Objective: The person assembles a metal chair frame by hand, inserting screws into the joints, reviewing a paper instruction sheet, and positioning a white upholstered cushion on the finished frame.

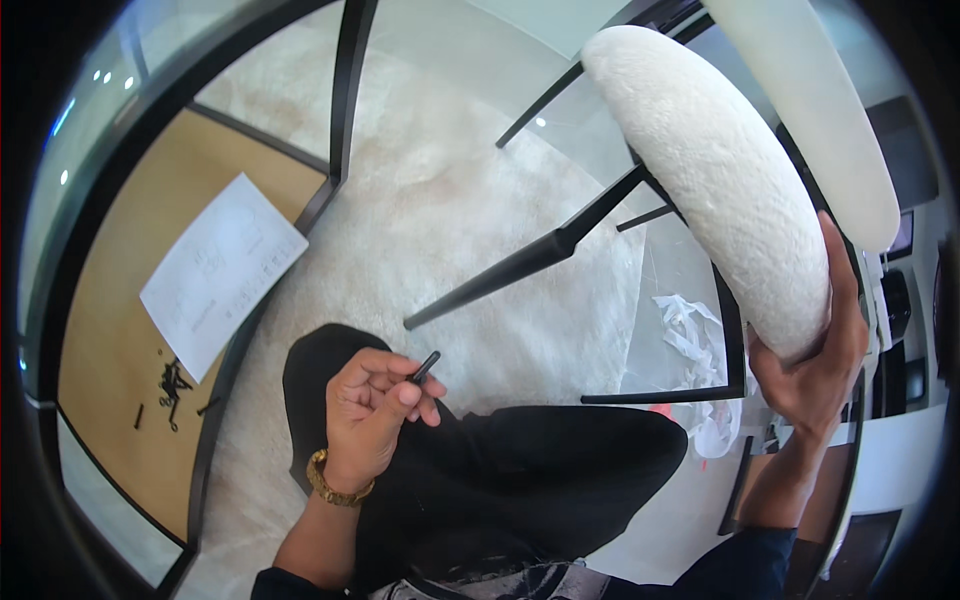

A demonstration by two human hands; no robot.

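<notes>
My left hand (372,412) is closed in a pinch around a small black bolt (428,364), held above my lap. My right hand (822,345) grips the lower end of a thick white fleecy chair cushion (715,170), thumb on the near side and fingers along its outer edge. The chair is tipped, and its black legs (510,272) stick out to the left over the rug. What lies under the cushion is mostly hidden. Between my hands are my knees in black trousers (520,470).
At left, a tan shelf (110,300) in a black frame carries a printed sheet (222,275) and several black screws (172,385). Crumpled clear plastic (700,335) lies on the floor by the chair. A pale rug (430,160) spreads ahead; another white cushioned piece (830,110) stands behind the chair.
</notes>
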